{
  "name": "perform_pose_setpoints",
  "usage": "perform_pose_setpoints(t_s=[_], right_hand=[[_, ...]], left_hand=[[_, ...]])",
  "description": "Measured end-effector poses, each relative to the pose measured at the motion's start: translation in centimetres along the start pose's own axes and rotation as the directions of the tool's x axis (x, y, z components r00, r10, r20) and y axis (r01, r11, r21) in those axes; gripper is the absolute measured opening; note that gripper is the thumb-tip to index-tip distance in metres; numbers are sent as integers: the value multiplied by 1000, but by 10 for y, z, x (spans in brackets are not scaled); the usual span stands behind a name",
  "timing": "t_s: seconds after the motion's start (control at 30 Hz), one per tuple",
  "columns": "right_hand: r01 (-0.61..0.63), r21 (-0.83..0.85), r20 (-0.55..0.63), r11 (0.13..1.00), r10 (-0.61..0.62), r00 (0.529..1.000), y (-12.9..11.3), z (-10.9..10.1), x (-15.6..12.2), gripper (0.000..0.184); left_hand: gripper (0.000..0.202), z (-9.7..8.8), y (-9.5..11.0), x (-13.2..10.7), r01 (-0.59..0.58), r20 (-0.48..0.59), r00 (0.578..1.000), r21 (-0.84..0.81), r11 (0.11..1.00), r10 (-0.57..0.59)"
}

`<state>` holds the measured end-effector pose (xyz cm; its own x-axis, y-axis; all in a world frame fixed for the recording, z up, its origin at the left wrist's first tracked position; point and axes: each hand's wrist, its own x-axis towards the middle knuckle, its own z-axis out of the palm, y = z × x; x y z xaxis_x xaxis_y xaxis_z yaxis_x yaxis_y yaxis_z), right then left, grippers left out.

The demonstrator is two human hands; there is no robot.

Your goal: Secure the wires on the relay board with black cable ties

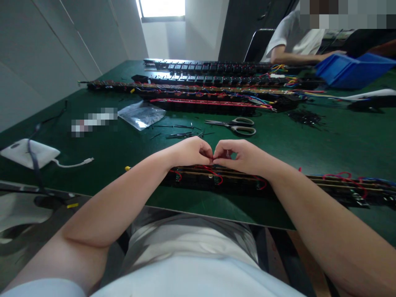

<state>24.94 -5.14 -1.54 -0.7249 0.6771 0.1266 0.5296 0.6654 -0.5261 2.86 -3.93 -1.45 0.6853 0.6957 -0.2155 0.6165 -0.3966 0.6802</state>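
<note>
My left hand (191,151) and my right hand (235,155) meet fingertip to fingertip over a long black socket strip (340,187) that lies along the near edge of the green table (340,144). Both hands are closed in a pinch on a red wire (213,170) rising from the strip. The wire piece between the fingertips is barely visible. Red wires loop along the strip under my wrists.
Scissors (236,125) and several loose black cable ties (182,133) lie just beyond my hands, with a clear plastic bag (141,114) to the left. Several wired strips (210,93) lie farther back. A white power bank (29,152) sits at left. Another person (293,41) sits by a blue bin (349,70).
</note>
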Motion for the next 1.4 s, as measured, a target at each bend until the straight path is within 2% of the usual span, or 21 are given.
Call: perform_pose_setpoints(t_s=[0.3, 0.73, 1.07, 1.4], right_hand=[[31, -11, -47, 999, -31, 998, -1, 1, 1, 24], [62, -84, -65, 995, -67, 996, 1, -1, 2, 25], [38, -119, -199, 992, -61, 978, 0, 2, 1, 26], [-14, -103, -222, 995, -10, 975, -1, 2, 2, 25]], left_hand=[[30, -1, -1, 1, -38, 4, 999, -81, 996, 39], [32, 0, -3, 0, -61, 39, 997, -94, 994, 64], [31, 0, 2, -3, -10, 82, 997, -31, 999, 12], [31, -1, 1, -2, -30, 46, 999, 57, 998, 27]])
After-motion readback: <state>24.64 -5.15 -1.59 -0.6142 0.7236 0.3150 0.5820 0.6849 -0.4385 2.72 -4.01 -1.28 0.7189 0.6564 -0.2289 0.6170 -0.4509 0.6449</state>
